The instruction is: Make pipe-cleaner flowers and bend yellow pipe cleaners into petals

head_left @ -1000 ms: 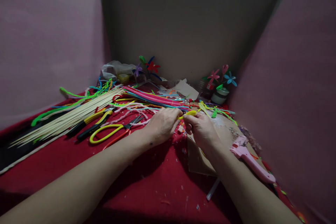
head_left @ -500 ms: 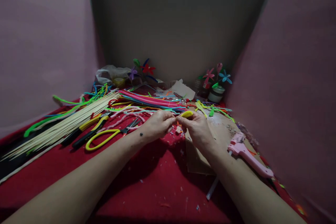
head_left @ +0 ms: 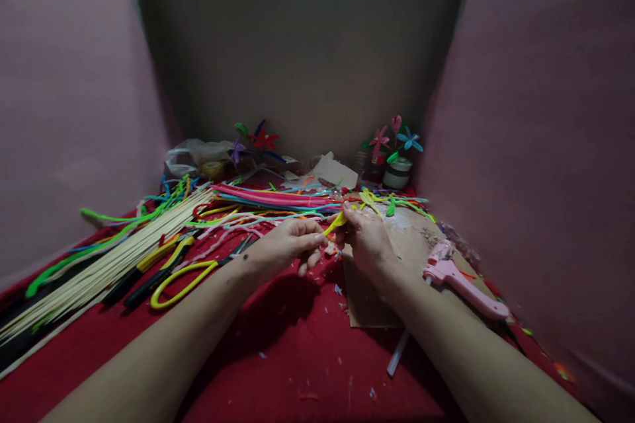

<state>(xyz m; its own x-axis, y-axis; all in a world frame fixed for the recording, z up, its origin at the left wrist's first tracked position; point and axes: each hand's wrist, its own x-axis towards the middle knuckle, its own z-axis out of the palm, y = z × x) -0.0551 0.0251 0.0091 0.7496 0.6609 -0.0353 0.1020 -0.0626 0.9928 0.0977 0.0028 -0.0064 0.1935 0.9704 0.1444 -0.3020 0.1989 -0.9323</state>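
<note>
Between my two hands, above the red cloth, is a bent yellow pipe cleaner (head_left: 334,224). My left hand (head_left: 295,242) pinches its lower left end between thumb and fingertips. The fingers of my right hand (head_left: 366,238) close on its upper part and hide some of it. Beyond my hands lies a bundle of pink pipe cleaners (head_left: 272,196). A piece of cardboard (head_left: 370,297) is under my right forearm. To the right of that forearm rests a pink glue gun (head_left: 459,283) with a clear glue stick (head_left: 398,351) reaching out from its back.
On the left lie yellow-handled scissors (head_left: 183,285), pliers (head_left: 156,271) and a sheaf of thin wooden sticks (head_left: 119,258). Pipe-cleaner flowers (head_left: 262,139) stand at the back, others beside a jar (head_left: 397,175). Pink sheets (head_left: 64,112) wall both sides.
My hands have drawn slightly apart, and more of the yellow pipe cleaner shows between them. My right hand has turned. The whole view has shifted a little.
</note>
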